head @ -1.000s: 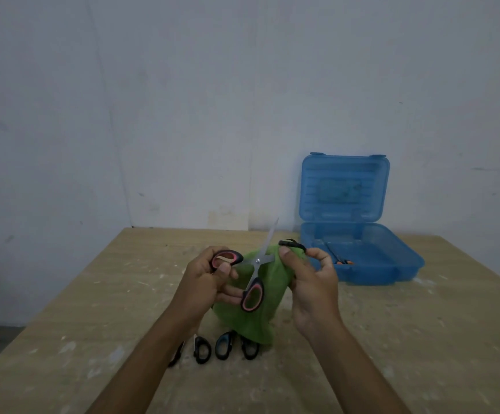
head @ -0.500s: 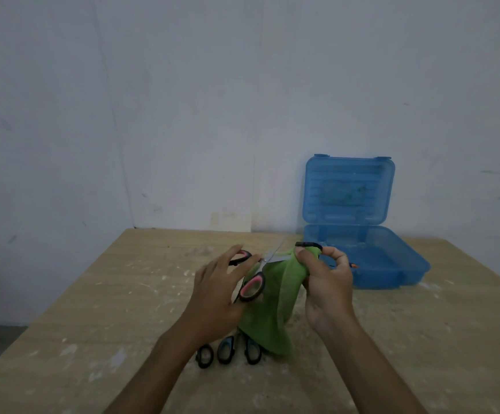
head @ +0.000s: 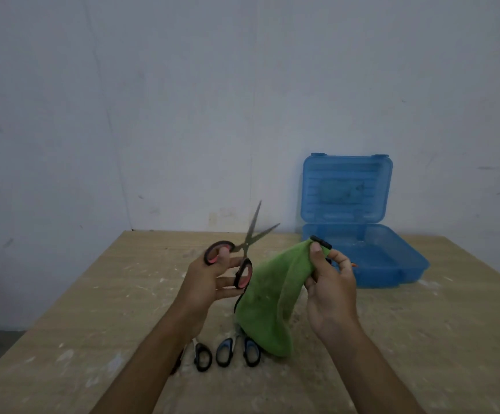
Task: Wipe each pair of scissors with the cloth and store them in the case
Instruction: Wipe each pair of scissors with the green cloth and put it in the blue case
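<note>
Left hand [head: 213,279] holds open pink-handled scissors [head: 242,252]; right hand [head: 331,291] pinches green cloth [head: 272,300].

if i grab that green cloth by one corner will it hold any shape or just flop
Likely flops: the green cloth hangs in a limp drape from the right hand pinching its top. It probably weighs little, since a thumb-and-finger pinch holds it up. Its fuzzy surface suggests it won't slip easily.

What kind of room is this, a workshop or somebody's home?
Hard to say for sure, but it looks like a plain workroom or makeshift work corner. A bare, scuffed white wall stands behind a rough wooden table flecked with white marks, and only an open blue plastic case and some scissors lie on it.
</note>
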